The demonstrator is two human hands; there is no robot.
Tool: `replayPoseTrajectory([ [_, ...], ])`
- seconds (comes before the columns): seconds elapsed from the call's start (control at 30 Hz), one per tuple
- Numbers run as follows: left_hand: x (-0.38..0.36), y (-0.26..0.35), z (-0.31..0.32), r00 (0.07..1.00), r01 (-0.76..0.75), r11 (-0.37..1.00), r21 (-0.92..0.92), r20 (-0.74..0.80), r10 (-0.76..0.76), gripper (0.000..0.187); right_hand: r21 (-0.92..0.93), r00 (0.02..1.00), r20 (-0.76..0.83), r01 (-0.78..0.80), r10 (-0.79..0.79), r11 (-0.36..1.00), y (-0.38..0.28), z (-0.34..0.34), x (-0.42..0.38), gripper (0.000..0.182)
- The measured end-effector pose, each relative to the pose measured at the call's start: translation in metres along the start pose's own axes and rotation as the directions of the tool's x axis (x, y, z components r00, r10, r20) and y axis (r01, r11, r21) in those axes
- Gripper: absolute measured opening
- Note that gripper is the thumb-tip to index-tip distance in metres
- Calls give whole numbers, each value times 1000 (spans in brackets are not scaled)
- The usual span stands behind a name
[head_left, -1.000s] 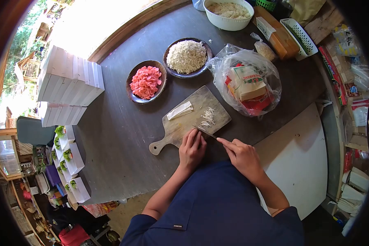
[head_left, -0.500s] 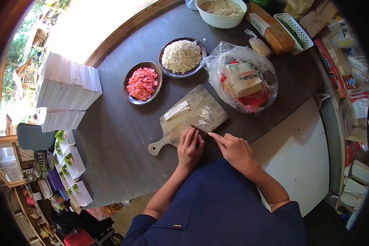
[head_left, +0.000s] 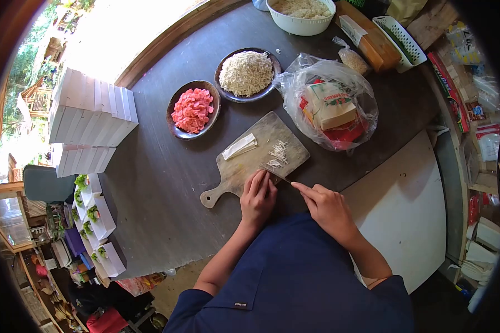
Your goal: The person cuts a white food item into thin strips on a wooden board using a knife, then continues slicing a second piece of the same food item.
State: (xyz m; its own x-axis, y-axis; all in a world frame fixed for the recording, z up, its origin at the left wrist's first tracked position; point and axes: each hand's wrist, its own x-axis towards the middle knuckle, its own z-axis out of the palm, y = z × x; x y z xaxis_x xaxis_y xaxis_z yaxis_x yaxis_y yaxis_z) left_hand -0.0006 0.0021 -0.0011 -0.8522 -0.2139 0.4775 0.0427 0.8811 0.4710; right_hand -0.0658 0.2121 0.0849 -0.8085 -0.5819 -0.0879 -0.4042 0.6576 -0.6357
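A wooden cutting board (head_left: 233, 173) lies at a slant on the dark table. On it are some white strips (head_left: 240, 146) at the upper left and a small heap of thin white shreds (head_left: 278, 153) at the right. My left hand (head_left: 258, 195) is closed at the board's lower edge, fingertips pressed down; what lies under them is hidden. To its right, my right hand (head_left: 321, 204) grips a knife (head_left: 278, 175), index finger stretched along it. The blade reaches left over the board to my left fingertips.
Beyond the board stand a bowl of pink slices (head_left: 193, 111), a plate of pale shreds (head_left: 246, 73) and a plastic bag of packages (head_left: 333, 108). A white tub (head_left: 301, 22) is at the back. White boxes (head_left: 94, 114) are stacked at the left.
My right hand and the knife have moved slightly to the right, drawing the blade back. My left hand has stayed nearly in place.
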Motion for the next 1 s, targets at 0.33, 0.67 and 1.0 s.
replayPoseTrajectory([
  [0.33, 0, -1, 1, 1000, -6, 1000, 19, -6, 6, 27, -32, 1000, 20, -10, 11, 999, -5, -4, -2, 42],
  [0.67, 0, -2, 2, 1000, -17, 1000, 23, -13, 17, 27, -45, 999, 32, 7, -6, 999, -4, 3, -1, 44],
  [1.0, 2, -3, -3, 1000, -2, 1000, 24, -8, 2, 29, -50, 999, 33, -11, 13, 999, -1, 3, -6, 44],
])
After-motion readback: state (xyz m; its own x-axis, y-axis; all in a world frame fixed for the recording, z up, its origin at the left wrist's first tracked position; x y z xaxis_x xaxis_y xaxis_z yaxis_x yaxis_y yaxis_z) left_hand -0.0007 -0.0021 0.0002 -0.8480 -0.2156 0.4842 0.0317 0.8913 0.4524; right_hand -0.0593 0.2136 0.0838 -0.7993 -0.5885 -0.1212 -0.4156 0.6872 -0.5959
